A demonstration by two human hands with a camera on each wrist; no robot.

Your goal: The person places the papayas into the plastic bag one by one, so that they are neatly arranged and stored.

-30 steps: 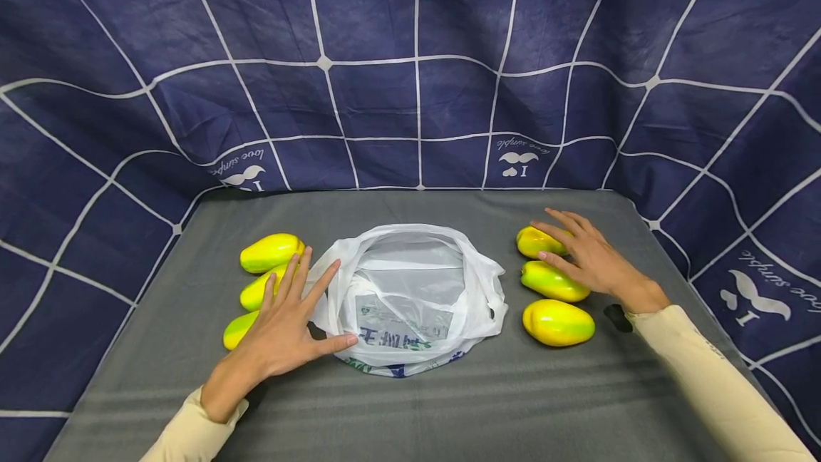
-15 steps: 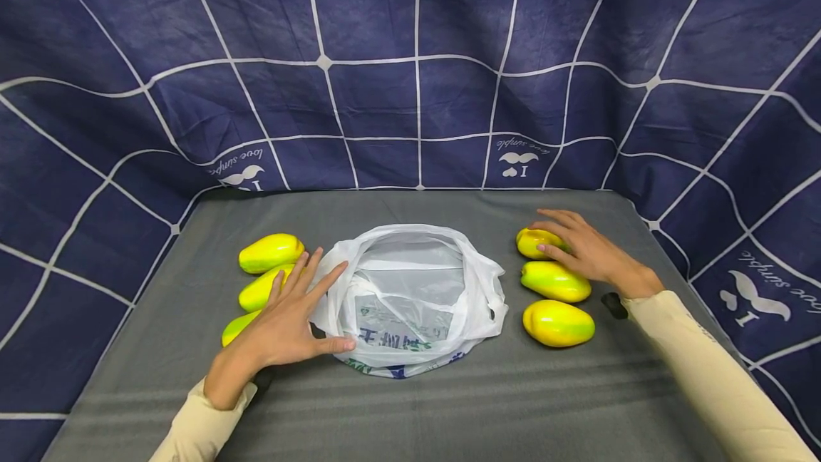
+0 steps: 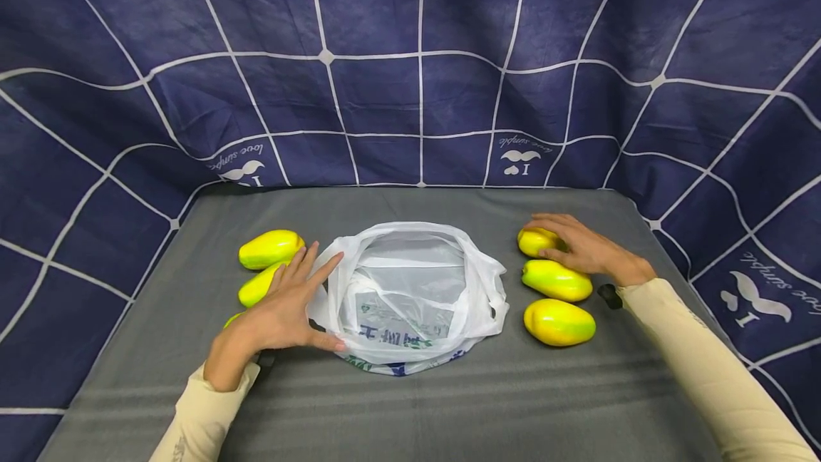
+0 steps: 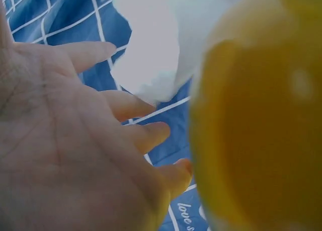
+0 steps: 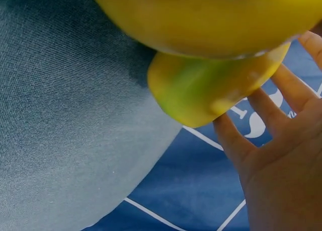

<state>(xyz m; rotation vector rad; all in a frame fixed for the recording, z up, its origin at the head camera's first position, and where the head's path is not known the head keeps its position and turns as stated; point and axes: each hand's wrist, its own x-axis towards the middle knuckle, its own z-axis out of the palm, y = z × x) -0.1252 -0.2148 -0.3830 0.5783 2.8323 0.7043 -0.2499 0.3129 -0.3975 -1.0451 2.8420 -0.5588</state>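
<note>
A white plastic bag (image 3: 477,284) lies mouth-up in the middle of the table. At its left side my left hand (image 3: 282,312) is spread, thumb and index tips overlapping the bag's edge. That hand partly covers the left row of yellow-green papayas (image 3: 269,249). In the left wrist view the left palm (image 4: 75,140) holds nothing; a papaya (image 4: 261,115) looms close beside it. My right hand (image 3: 586,248) grips the farthest papaya (image 3: 537,242) of the right row, fingers behind and thumb in front. The right wrist view shows its fingertips against that papaya (image 5: 191,95).
Nearer in the right row lie a middle papaya (image 3: 555,280) and a front papaya (image 3: 559,322), close together. A grey cloth covers the table (image 3: 410,419). Behind it hangs a dark blue curtain (image 3: 385,98) with white lines.
My right hand has come down from above the farthest right papaya, its fingers drawing in around it. The left hand has shifted slightly to the left, still spread.
</note>
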